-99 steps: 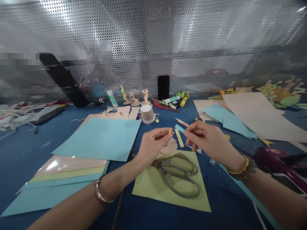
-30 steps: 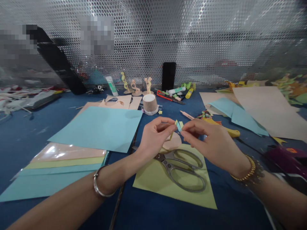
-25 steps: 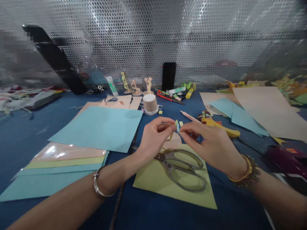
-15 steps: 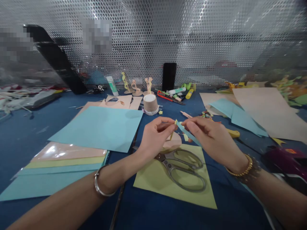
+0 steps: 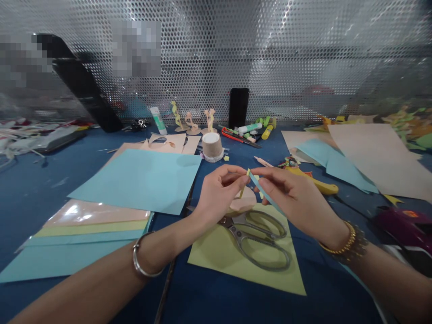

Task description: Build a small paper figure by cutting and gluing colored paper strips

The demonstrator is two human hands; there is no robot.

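Note:
Between finger and thumb, my left hand [image 5: 222,191] pinches a narrow yellow paper strip [image 5: 242,191], folded at its top. A blue paper strip [image 5: 266,193] slants down to the right from that fold, and my right hand [image 5: 292,198] is closed on it. The two strips meet at the fingertips of both hands. Below them lies a round pale pink paper piece [image 5: 245,201], partly hidden by my left hand. Grey-handled scissors [image 5: 253,236] rest on a yellow-green paper sheet [image 5: 216,252] under my hands.
Blue sheets [image 5: 145,177] lie at left above a clear sleeve [image 5: 97,213] of coloured paper. A tape roll [image 5: 212,146], a red cutter [image 5: 232,135] and small paper figures [image 5: 194,122] stand behind. At right are a yellow-handled tool [image 5: 324,185] with a cord and pink sheets [image 5: 367,153].
My right hand has shifted slightly, its forefinger now straighter and nearer my left fingertips. The blue strip has moved a little with it. My left hand stays nearly still.

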